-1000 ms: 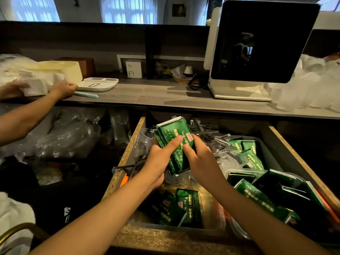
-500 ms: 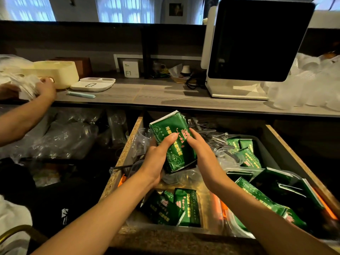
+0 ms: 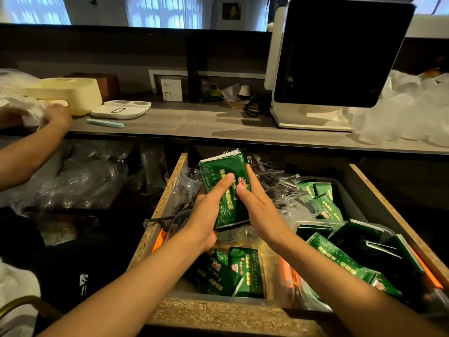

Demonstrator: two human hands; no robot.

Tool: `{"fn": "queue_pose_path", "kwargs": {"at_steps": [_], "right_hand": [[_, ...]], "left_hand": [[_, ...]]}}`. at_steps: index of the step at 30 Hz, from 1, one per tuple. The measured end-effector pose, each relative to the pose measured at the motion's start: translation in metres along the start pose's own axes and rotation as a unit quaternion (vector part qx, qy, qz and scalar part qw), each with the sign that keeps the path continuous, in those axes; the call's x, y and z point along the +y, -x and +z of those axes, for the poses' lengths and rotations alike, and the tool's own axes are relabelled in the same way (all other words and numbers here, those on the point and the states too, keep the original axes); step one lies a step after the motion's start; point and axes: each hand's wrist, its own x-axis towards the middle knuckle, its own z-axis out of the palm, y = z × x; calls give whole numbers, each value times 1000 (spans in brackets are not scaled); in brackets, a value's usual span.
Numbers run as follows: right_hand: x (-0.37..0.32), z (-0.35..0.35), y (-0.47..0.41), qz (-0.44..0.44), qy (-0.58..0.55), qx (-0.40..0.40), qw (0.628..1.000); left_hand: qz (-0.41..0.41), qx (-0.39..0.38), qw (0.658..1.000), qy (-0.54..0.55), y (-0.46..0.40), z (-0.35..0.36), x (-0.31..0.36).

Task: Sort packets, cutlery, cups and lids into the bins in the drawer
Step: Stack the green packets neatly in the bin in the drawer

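Over the chipboard drawer [image 3: 170, 190], left hand [image 3: 206, 215] and right hand [image 3: 257, 207] pinch glossy green rectangular packets [image 3: 226, 183].

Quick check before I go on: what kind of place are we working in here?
Probably a café or takeaway counter: a point-of-sale screen on the counter, clear plastic cups stacked beside it, green packets and cutlery in the drawer.

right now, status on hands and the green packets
Left hand and right hand both grip a stack of green packets above the drawer. Clear bin below holds a few packets. Nothing blocking.
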Motion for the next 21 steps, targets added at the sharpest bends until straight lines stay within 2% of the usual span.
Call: {"fn": "queue_pose_path", "kwargs": {"at_steps": [3,7,10,12,14,16,18,21], "right_hand": [[0,-2,0,-13,-41,-6,999],[-5,-2,2,14,-123,18,992],[-4,-5,-3,133,-194,84,968],[6,-4,-2,208,-190,76,957],[22,0,0,240,-64,7,969],[39,6,2,222,147,-115,957],[48,15,4,190,330,-233,895],[57,30,5,162,460,-325,810]], "left_hand": [[28,13,999,-33,-1,-2,3],[18,12,999,-41,-3,-8,10],[4,6,1000,-13,-9,-18,19],[17,9,1000,18,-15,-27,25],[26,21,999,29,-22,-35,27],[28,34,999,29,-28,-41,28],[29,50,998,30,-31,-45,29],[29,54,997,35,-33,-47,29]]}}
